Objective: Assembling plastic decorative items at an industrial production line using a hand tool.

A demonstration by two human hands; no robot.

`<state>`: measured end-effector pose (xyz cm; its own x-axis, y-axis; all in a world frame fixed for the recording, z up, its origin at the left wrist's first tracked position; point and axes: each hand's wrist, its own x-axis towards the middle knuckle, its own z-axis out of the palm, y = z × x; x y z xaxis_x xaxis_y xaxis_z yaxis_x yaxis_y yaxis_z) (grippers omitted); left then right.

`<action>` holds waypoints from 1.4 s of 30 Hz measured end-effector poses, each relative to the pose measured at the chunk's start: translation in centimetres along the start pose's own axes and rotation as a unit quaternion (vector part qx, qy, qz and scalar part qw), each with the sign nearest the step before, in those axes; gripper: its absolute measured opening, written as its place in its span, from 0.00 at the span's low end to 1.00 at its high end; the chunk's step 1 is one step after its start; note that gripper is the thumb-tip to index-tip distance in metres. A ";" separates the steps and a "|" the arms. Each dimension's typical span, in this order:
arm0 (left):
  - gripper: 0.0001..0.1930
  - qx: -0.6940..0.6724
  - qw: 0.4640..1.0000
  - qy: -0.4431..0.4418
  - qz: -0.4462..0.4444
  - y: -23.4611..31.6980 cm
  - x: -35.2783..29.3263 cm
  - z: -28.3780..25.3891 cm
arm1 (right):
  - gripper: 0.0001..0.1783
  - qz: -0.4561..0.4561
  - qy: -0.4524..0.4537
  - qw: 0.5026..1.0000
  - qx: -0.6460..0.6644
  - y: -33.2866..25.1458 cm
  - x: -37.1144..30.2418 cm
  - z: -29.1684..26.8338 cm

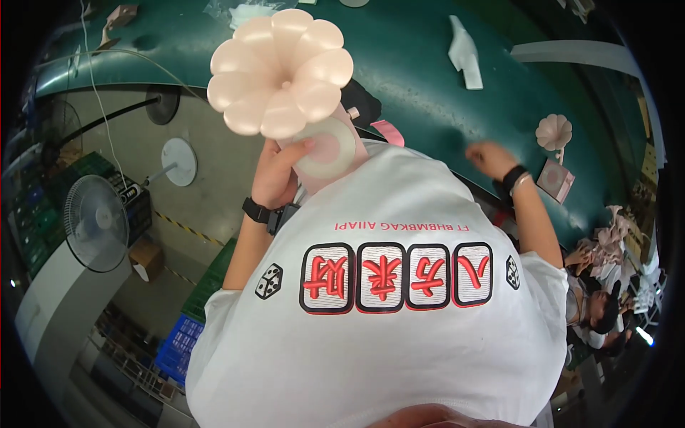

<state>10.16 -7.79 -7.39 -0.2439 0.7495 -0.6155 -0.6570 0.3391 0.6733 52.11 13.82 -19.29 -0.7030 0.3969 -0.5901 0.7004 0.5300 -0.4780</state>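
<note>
A pale pink toy-like gramophone with a flower-shaped horn (282,75) is gripped in my left hand (277,171). My left thumb lies on the round disc of its pink box body (325,150), and the other fingers are hidden behind it. A small knob (352,113) sticks out from the box's right side. Over the green table's edge, to the right, is my right hand (492,160) with curled fingers, slightly blurred; no object shows in it. Nearest to that hand, a second pink gramophone (554,178) stands on the table with its smaller-looking flower horn (554,133).
The green tabletop (407,64) bears a white angled piece (465,53) and clear plastic wrapping (250,13). A pink strap-like piece (387,133) lies near my body. Left are a standing fan (97,222), a thin hanging cable and a blue crate (180,346). Other people (599,314) sit far right.
</note>
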 end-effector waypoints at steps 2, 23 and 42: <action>0.25 0.011 1.000 -0.018 0.006 0.3 0.3 -0.6 | 0.17 0.074 -0.174 0.979 0.080 -0.6 -2.6 2.4; 0.22 0.037 0.993 -0.084 -0.075 1.0 5.0 0.5 | 0.26 0.176 0.533 0.824 0.075 12.7 4.1 -0.6; 0.23 0.035 0.994 -0.046 -0.097 -0.5 4.3 -0.7 | 0.12 -0.166 0.374 0.900 0.152 0.4 15.5 -6.0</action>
<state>8.95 -5.13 -10.63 -0.0480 0.7138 -0.6987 -0.6327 0.5196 0.5742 40.79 24.71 -24.71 -0.6854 0.7089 0.1665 0.3584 0.5274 -0.7703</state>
